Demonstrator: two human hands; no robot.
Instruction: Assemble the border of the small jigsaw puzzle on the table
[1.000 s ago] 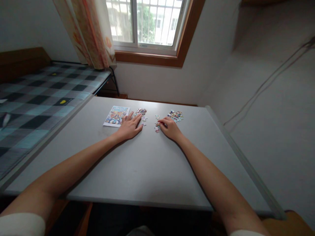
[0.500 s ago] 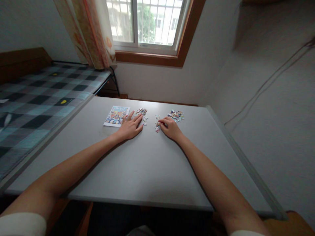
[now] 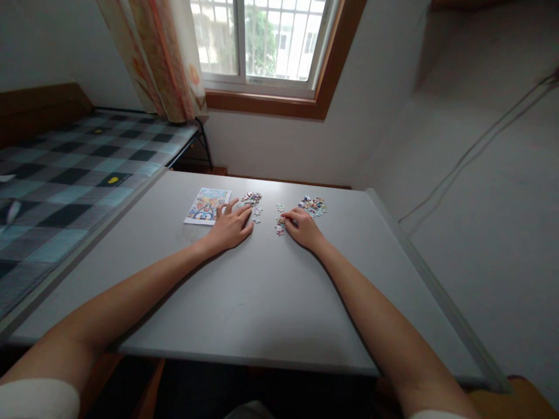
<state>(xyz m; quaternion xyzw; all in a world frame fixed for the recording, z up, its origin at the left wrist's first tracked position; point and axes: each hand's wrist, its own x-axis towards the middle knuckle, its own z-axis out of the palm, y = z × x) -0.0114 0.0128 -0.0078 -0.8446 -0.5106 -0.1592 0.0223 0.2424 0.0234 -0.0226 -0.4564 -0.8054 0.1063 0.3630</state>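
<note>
My left hand (image 3: 232,226) rests with fingers spread on the white table, its fingertips beside a pile of jigsaw puzzle pieces (image 3: 251,199) and a few loose pieces (image 3: 257,216). Under or right by its outer fingers lies a printed picture sheet (image 3: 201,205) with a colourful cartoon scene. My right hand (image 3: 303,228) is closed in a pinch, thumb and forefinger on a jigsaw piece in a short column of pieces (image 3: 279,229); the fingers partly hide that piece. Another small piece group (image 3: 280,207) lies just above. Behind the right hand sits a second pile of pieces (image 3: 312,205).
The white table (image 3: 244,308) has a raised rim on its left and right sides. A bed with a checked cover (image 3: 78,169) stands to the left. Ahead are a curtain (image 3: 161,64) and a barred window (image 3: 279,41). A cable (image 3: 463,154) hangs along the right wall.
My left fingers have bent and drawn back slightly, showing more of the left pile. The right hand stays almost still at the same pieces.
</note>
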